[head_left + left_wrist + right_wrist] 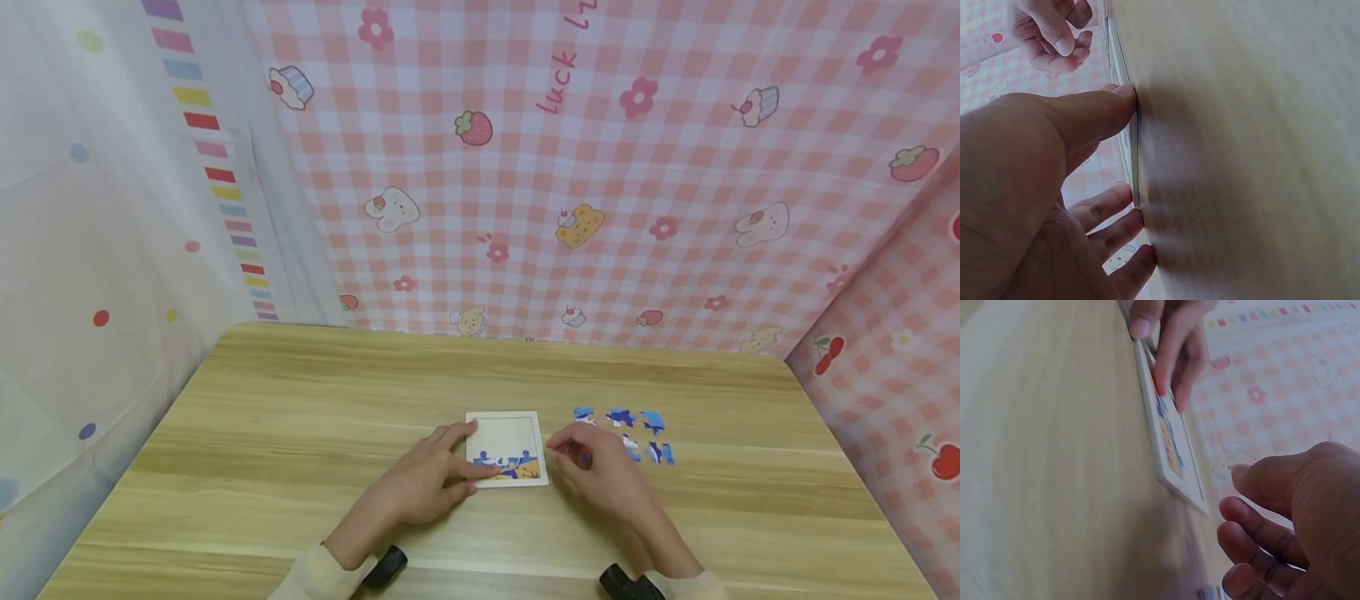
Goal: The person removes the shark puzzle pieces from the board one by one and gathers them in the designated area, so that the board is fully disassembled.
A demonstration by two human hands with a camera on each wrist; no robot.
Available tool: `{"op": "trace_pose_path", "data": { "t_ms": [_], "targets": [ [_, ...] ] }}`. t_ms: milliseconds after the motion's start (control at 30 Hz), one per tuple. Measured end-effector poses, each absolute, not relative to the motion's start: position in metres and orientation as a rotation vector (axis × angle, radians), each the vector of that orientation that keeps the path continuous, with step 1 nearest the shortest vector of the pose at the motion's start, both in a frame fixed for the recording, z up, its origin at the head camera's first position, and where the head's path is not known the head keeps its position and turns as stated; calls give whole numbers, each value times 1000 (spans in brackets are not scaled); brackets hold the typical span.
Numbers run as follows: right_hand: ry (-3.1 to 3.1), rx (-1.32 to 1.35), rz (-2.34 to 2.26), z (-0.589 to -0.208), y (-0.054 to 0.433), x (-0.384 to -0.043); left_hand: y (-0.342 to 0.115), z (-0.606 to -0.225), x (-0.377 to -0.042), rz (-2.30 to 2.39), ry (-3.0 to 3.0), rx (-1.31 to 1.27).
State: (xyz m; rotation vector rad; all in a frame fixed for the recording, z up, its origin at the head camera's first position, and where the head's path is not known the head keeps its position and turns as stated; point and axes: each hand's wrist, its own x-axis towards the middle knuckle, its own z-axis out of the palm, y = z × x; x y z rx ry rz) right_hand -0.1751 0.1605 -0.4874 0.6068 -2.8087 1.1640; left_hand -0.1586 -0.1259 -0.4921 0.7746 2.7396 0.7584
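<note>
A white square jigsaw tray [504, 432] lies flat on the table, its lower strip filled with blue and orange puzzle pieces [527, 468]. My left hand [431, 479] is at the tray's left side. Its index finger rests on the fitted pieces, while the thumb touches the near edge of the tray [1155, 440]. Just right of the tray hovers my right hand [606, 473], fingers loosely bent. In the right wrist view that hand [1285, 525] shows a gap between thumb and fingers, with no piece visible there.
Several loose blue-and-white puzzle pieces [652, 422] lie to the right of the tray, some partly hidden behind my right hand. The wooden table [300, 400] meets a pink checked curtain [525, 183] at the back, with more cloth at both sides.
</note>
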Motion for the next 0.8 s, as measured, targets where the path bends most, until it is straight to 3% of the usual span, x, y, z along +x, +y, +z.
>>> {"op": "trace_pose_path", "data": {
  "t_ms": [800],
  "targets": [
    [-2934,600,1011,-499,133,-161,-126,-491,-158,750,2734,777]
  ]
}}
